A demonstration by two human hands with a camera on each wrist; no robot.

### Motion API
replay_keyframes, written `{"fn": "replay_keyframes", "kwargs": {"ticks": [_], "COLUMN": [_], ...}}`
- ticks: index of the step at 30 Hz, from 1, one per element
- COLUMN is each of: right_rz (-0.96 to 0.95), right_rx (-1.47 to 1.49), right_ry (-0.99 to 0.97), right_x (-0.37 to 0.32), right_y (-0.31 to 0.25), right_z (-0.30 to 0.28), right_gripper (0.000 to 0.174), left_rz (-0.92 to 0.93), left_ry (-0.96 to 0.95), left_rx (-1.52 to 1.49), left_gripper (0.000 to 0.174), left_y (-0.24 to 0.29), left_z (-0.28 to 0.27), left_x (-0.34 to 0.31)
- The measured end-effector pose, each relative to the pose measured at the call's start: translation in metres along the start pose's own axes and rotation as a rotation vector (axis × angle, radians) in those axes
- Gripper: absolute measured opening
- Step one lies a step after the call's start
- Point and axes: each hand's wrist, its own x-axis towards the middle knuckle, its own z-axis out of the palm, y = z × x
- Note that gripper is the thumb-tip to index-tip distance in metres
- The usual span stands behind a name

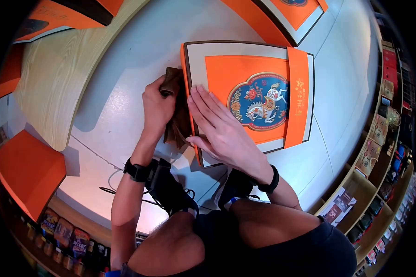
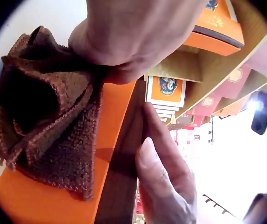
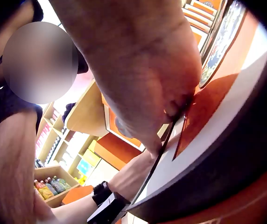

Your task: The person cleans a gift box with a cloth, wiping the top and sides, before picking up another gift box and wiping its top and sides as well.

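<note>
My left hand (image 1: 156,108) has its fingers clamped on a brown cloth (image 1: 173,79) at the edge of the box (image 1: 249,57); my right hand (image 1: 219,131) lies flat on top, fingers straight and together.

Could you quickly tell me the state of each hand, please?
Left hand: fingers curled, gripping the brown cloth.
Right hand: open, resting flat on the orange box.

Nothing legible anywhere. The orange gift box (image 1: 249,92) has vertical gold characters on its orange band (image 1: 299,97), just right of the horse emblem (image 1: 261,101), but they're too small to read. The shelf packages (image 1: 62,235) down-left of the box and the shelf boxes (image 1: 379,129) to its right carry print, all blurred. Both wrist views show no readable text.
</note>
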Motion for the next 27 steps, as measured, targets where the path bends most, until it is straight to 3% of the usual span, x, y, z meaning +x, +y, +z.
{"fn": "replay_keyframes", "kwargs": {"ticks": [4, 10, 13, 15, 18, 27], "right_rz": [0.007, 0.009, 0.010, 0.012, 0.008, 0.001], "right_rx": [-0.008, 0.002, 0.008, 0.011, 0.006, 0.008], "right_ry": [0.005, 0.006, 0.006, 0.005, 0.002, 0.011], "right_x": [0.000, 0.000, -0.001, -0.001, -0.001, -0.001], "right_y": [-0.001, 0.000, 0.000, 0.000, 0.001, 0.002], "right_z": [0.001, 0.001, 0.000, -0.001, 0.001, 0.000], "right_gripper": [0.079, 0.078, 0.078, 0.077, 0.077, 0.077], "left_rz": [0.061, -0.060, -0.043, 0.122, 0.161, 0.147], "left_ry": [0.041, -0.008, -0.011, 0.037, 0.030, 0.042], "left_rx": [-0.054, -0.228, -0.189, 0.052, 0.093, 0.083], "left_gripper": [0.033, 0.034, 0.036, 0.038, 0.039, 0.037], "left_y": [-0.001, -0.003, 0.003, 0.013, 0.020, 0.025], "left_z": [0.003, 0.001, -0.001, -0.004, -0.008, -0.010], "left_x": [-0.001, 0.000, -0.003, -0.010, -0.012, -0.018]}}
